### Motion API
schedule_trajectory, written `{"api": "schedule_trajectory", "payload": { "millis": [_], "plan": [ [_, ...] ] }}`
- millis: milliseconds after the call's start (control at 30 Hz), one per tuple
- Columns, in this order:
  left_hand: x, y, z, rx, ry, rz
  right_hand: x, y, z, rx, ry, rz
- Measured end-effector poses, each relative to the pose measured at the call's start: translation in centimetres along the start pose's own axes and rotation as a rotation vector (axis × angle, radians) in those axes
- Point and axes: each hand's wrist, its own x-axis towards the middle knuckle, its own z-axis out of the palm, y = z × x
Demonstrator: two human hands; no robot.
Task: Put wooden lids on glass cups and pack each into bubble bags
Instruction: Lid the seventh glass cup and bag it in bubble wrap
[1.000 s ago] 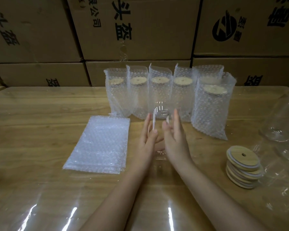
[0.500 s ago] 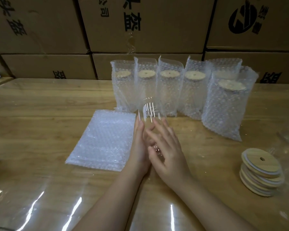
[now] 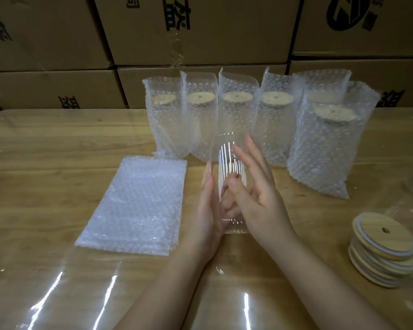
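Pressing a lidless glass cup between flat palms at mid-table, the person's left hand and right hand lay straight fingers along its sides, neither curling round it. Smooth glass held so could slip and strike the table or topple the bagged cups just beyond. Reaching the wooden lids far right frees one hand.

Bare left hand and right hand (forearms bare too)
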Motion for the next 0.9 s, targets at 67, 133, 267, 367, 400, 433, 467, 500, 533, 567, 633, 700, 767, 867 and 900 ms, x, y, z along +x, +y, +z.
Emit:
{"api": "schedule_trajectory", "payload": {
  "millis": [67, 133, 267, 367, 400, 433, 467, 500, 533, 567, 633, 700, 767, 867, 900],
  "plan": [
    [0.1, -0.6, 0.2, 0.091, 0.069, 0.114, 0.1, 0.4, -0.1, 0.021, -0.013, 0.035],
    [0.4, -0.9, -0.2, 0.185, 0.097, 0.235, -0.1, 1.0, 0.1, -0.037, 0.0, 0.01],
    [0.4, -1.0, -1.0, 0.448, 0.1, 0.361, -0.4, 1.1, 0.2, 0.03, -0.016, 0.036],
    [0.6, -0.5, -1.0, 0.327, 0.126, 0.256, -0.5, 0.6, 0.4, -0.026, -0.037, -0.067],
    [0.8, -0.2, -1.2, 0.147, 0.121, 0.176, -0.7, 0.5, 0.5, -0.092, -0.064, -0.134],
    [1.0, -0.1, -1.6, -0.027, 0.103, 0.09, -0.9, 0.5, 0.5, -0.179, -0.095, -0.22],
    [0.9, 0.2, -1.9, -0.154, 0.098, 0.01, -1.1, 0.5, 0.6, -0.26, -0.122, -0.308],
    [0.7, 0.4, -2.2, -0.228, 0.107, -0.057, -1.4, 0.6, 0.6, -0.321, -0.144, -0.389],
    [0.4, 0.6, -2.4, -0.275, 0.117, -0.119, -1.6, 0.7, 0.6, -0.358, -0.159, -0.462],
    [0.2, 0.5, -2.6, -0.308, 0.117, -0.171, -1.8, 0.7, 0.8, -0.378, -0.166, -0.523],
    [0.0, 0.3, -2.4, -0.309, 0.09, -0.206, -2.1, 0.6, 1.1, -0.383, -0.133, -0.553],
    [0.1, 0.2, -2.1, -0.235, 0.055, -0.188, -2.1, 0.4, 1.4, -0.331, -0.046, -0.455],
    [0.4, 0.3, -2.0, -0.12, 0.016, -0.109, -1.9, 0.1, 1.4, -0.23, 0.018, -0.331],
    [0.4, 0.4, -1.8, -0.058, -0.106, -0.056, -1.4, -0.1, 0.9, -0.086, 0.043, -0.216],
    [0.4, 0.4, -1.7, -0.078, -0.128, -0.052, -1.3, -0.2, 0.7, -0.058, 0.035, -0.185]
  ]
}}
